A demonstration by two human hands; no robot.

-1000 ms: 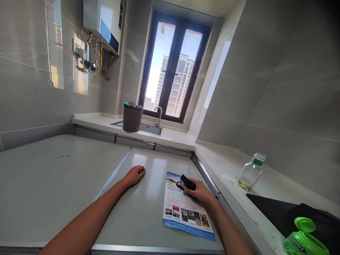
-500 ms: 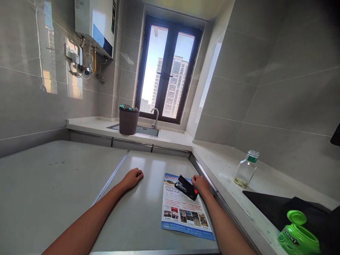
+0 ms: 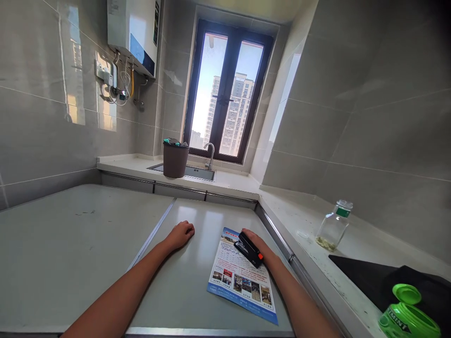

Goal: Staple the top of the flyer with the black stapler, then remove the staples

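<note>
My left hand (image 3: 182, 234) rests on the white tabletop (image 3: 169, 300), its fingers loosely curled and nothing seen in them. Over on the right, a printed flyer (image 3: 243, 293) with blue borders and a row of photos lies askew. On its upper part sits a black stapler (image 3: 249, 250) with a red piece at its near end. My right hand (image 3: 260, 244) lies along the stapler's far right side, over the flyer's edge. Its fingers stretch out towards the stapler's far end. The stapler partly hides them, and the thumb cannot be made out.
A counter (image 3: 282, 206) runs along the right with a glass jar (image 3: 333, 227) and an open green tub (image 3: 408, 317). At the back, a brown bin (image 3: 175, 159) stands by the sink (image 3: 200, 172) and faucet (image 3: 210, 155). A seam (image 3: 155, 230) crosses the tabletop.
My right hand has reached left along the stapler, its fingers straightening. The flyer has turned, its lower end swinging left. My left hand stays in place; the view has shifted slightly.
</note>
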